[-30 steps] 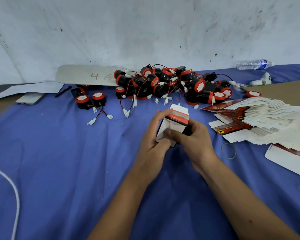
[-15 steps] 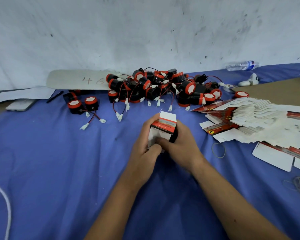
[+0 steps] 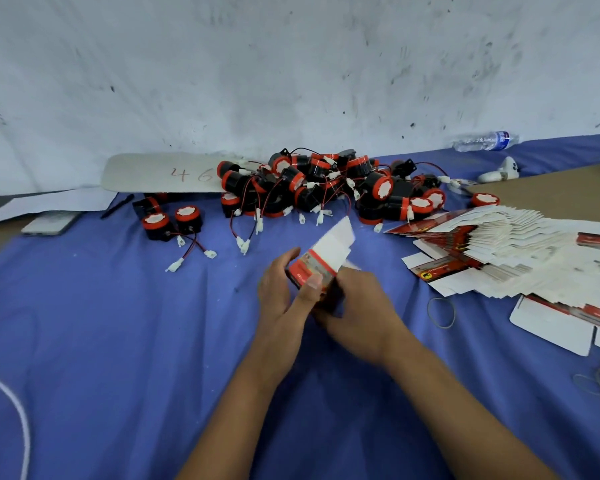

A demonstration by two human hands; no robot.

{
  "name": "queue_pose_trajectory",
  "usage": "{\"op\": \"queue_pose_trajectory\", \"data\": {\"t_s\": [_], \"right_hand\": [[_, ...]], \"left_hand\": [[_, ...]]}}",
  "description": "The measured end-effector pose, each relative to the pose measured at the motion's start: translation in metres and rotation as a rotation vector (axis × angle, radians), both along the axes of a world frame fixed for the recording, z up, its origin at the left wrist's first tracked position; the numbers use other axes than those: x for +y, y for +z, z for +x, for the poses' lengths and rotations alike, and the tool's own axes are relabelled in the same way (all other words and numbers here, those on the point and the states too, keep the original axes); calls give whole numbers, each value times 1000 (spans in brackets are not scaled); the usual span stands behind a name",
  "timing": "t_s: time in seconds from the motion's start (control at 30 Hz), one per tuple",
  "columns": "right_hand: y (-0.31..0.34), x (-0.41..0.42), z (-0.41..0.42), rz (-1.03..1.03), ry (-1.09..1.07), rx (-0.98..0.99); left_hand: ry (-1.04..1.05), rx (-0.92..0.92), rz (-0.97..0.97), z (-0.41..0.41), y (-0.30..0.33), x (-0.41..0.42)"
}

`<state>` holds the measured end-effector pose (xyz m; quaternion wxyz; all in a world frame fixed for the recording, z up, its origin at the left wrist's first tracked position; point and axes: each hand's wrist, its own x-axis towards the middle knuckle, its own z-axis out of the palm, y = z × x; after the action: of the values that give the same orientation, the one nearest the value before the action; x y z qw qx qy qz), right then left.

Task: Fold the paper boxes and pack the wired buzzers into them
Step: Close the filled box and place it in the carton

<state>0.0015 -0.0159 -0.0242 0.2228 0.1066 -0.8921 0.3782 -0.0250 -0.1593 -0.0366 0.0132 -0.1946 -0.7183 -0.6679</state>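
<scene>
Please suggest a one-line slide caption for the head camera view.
Both hands, left hand and right hand, hold a part-folded paper box before a pile of wired buzzers.

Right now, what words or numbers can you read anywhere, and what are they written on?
"46": handwritten in red on the pale board lying against the wall; a buzzer hides whatever may follow.
Print on the red band of the box held in both hands: too blurred to read.
Print and a round black logo on the flat boxes at the right: too small to read.
Blue label on the water bottle: too small to read.
</scene>
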Motion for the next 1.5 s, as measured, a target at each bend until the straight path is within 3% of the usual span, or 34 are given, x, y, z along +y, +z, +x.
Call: {"op": "queue_pose_trajectory", "data": {"t_s": [0.07,0.13,0.27,0.33,0.4,0.43,0.5,0.57,0.63,0.7,0.8,0.9,1.13,1.37,1.5], "right_hand": [[3,-6,1,362,-78,80],[8,-14,1,584,-80,11],[26,-24,5,711,48,-162],[37,-20,8,597,175,-127],[43,-8,7,350,222,167],[45,0,3,215,168,334],[49,19,-16,-8,-69,482],[44,47,-50,-73,-323,369],[31,72,-90,56,-432,41],[16,88,-127,319,-426,-207],[-3,106,-167,583,-509,-376],[-8,119,-185,605,-496,-505],[-9,97,-171,777,-451,-198],[-13,101,-150,626,-613,-219],[-8,113,-165,565,-530,-266]], "left_hand": [[54,32,-74,-1,2,-2],[12,9,-61,-2,3,0],[88,-80,78,-7,-1,4],[202,-10,38,-12,-5,0],[323,90,-44,-18,-8,-2],[383,122,-97,-20,-9,-3],[462,121,-184,-27,-7,2],[487,136,-252,-39,-6,9],[495,170,-323,-53,-4,20],[502,184,-372,-66,-3,30],[488,198,-428,-84,-5,40],[499,196,-441,-95,-7,46],[553,198,-432,-103,-6,51],[536,188,-484,-88,-3,16],[539,171,-506,-82,-3,5]]}}
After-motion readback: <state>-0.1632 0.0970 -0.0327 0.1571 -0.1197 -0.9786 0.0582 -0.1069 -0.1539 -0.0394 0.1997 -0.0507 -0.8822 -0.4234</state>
